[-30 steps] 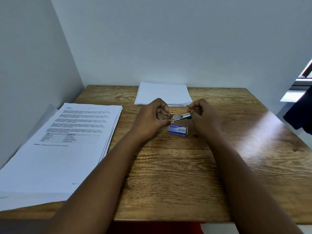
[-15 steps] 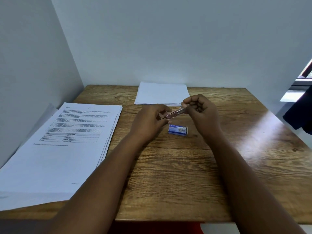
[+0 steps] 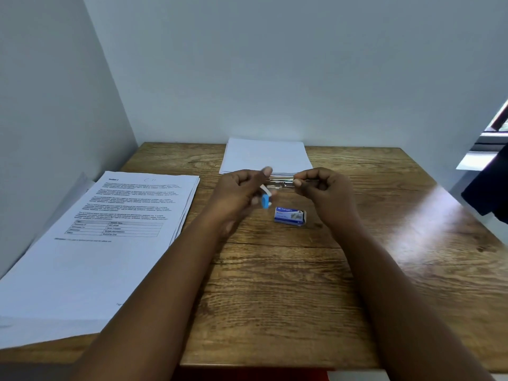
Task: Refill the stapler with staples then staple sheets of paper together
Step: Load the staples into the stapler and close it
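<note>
At my far left a stack of printed sheets (image 3: 110, 229) lies on the wooden desk (image 3: 275, 284), its top page carrying paragraphs of text and a small table. Its right edge is well apart from my hands.

My left hand (image 3: 236, 196) is raised above the desk, blurred, with the fingers curled in. That grip looks closed round a small blue-and-white piece (image 3: 265, 199) that hangs down at its right side, the blue end lowest; I cannot tell exactly which fingers pinch it. The thumb tip points up near the far edge of the hand.

Between my two hands runs the slim metal body of the stapler (image 3: 281, 182), lying roughly level above the desk. Whether my left fingers also touch its left end I cannot tell through the blur.

Below the stapler, between my wrists, the blue staple box (image 3: 290, 215) rests flat on the desk, touched by neither hand.

My right hand (image 3: 324, 191) has its grip clamped on the stapler's right end, thumb and forefinger pinched together on the metal, the other fingers curled under the palm.

Behind both hands a blank white pile of paper (image 3: 265, 155) lies against the wall at the back of the desk.
</note>
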The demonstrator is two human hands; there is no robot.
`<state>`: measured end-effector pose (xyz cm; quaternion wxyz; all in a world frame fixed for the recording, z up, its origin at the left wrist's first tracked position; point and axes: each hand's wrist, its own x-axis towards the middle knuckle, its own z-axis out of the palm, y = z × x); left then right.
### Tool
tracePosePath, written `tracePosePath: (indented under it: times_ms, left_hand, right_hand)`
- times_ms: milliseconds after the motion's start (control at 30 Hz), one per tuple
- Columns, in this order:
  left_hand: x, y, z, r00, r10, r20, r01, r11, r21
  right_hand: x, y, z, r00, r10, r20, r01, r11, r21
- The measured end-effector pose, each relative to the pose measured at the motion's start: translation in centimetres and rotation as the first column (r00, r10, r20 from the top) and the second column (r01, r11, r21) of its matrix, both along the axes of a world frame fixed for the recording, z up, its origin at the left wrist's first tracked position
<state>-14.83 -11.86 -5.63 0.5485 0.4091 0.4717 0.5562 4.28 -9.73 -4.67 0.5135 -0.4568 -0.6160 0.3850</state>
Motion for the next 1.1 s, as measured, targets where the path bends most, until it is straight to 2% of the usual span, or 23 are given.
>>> tracePosePath:
  times_ms: [100,200,300,467,533,667,867,1100]
  left_hand:
    - [-0.05,0.18,0.23,0.991,-0.042,0.126,0.035,0.998,0.06]
    - [-0.08,0.14,0.3,0.986,-0.083,0.148,0.072,0.994,0.076]
    - [0.14,-0.12,0.28,0.995,-0.08,0.059,0.074,0.993,0.096]
    - [0.22,-0.15,0.24,0.994,0.014,-0.104,-0.002,0.993,0.115]
    - [0.03,-0.12,0.29,0.985,0.057,-0.164,-0.037,0.992,0.12]
    - [-0.12,-0.28,0.57,0.976,0.068,-0.209,-0.04,0.99,0.137]
    - [0.14,-0.62,0.77,0.983,0.009,-0.183,0.019,0.988,0.152]
    - [-0.07,-0.58,0.84,0.974,-0.016,-0.224,0.058,0.982,0.181]
  right_hand:
    - [0.03,-0.03,0.03,0.996,-0.005,-0.091,0.0,0.998,-0.057]
    - [0.23,-0.01,0.06,0.986,-0.002,-0.166,-0.015,0.995,-0.102]
    - [0.18,-0.02,-0.02,0.98,0.003,-0.199,-0.034,0.988,-0.15]
    - [-0.08,-0.17,-0.01,0.958,0.044,-0.285,-0.114,0.966,-0.231]
    - [-0.01,-0.3,0.02,0.963,0.112,-0.246,-0.167,0.961,-0.218]
    - [-0.01,-0.42,-0.09,0.983,0.174,-0.049,-0.18,0.964,-0.195]
    - [0.69,-0.53,0.24,0.989,0.131,-0.061,-0.14,0.976,-0.166]
    - [0.61,-0.61,0.13,0.994,0.098,-0.054,-0.104,0.986,-0.129]
